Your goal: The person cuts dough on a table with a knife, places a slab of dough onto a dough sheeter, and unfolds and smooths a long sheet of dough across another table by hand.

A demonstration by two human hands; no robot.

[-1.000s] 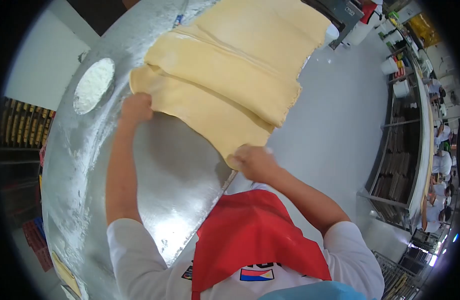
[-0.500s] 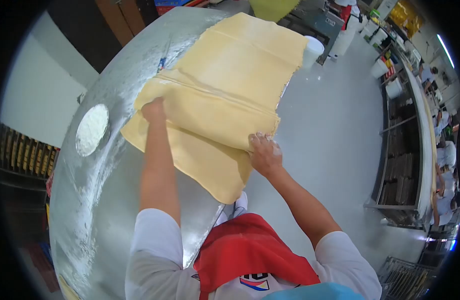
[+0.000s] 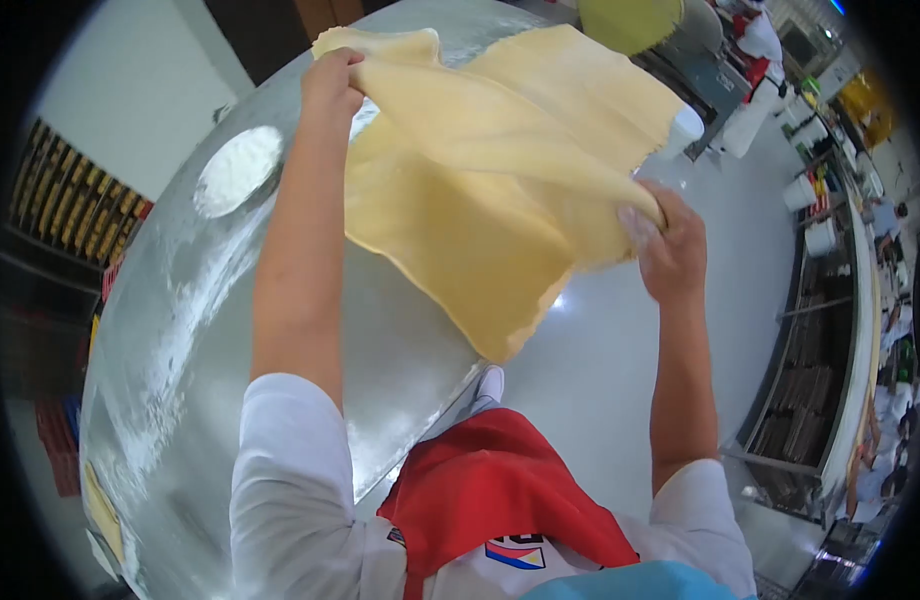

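Note:
A large sheet of yellow dough lies on the metal table, its near corner reaching the table's right edge. My left hand is closed on the far left edge of a raised layer of the dough. My right hand pinches the right side of the same layer, beyond the table's edge, with the thumb on top. Between both hands the lifted layer stretches in loose folds over the lower part. Behind it, more of the sheet spreads toward the far end.
A round patch of white flour is at the table's left. Racks of trays stand at the far left. A co-worker in white is at the upper right, beside a machine. A long counter runs down the right.
Both hands have risen and moved away from my body, the right one also rightward, lifting a layer of dough that lay flat on the table. The view has shifted slightly.

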